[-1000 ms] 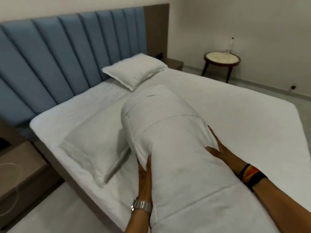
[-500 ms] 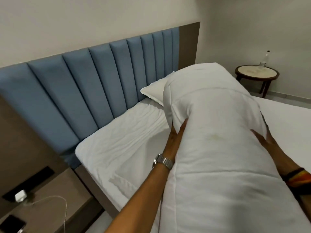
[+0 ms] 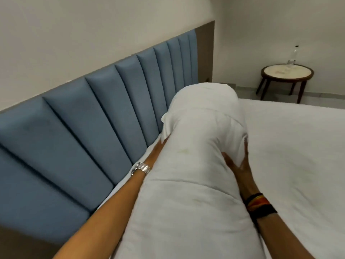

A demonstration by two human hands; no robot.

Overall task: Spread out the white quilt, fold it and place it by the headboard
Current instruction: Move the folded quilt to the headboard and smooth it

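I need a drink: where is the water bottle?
In the head view, the bottle stands at upper right on the round side table by the far wall, beyond the bed.

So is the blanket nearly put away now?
Nearly. The folding looks done: the white quilt is a thick folded bundle. Now both hands hold it, the left hand mostly hidden on the headboard side, the right hand pressed against the other. What's left is to let it settle on the bed beside the headboard and let go.
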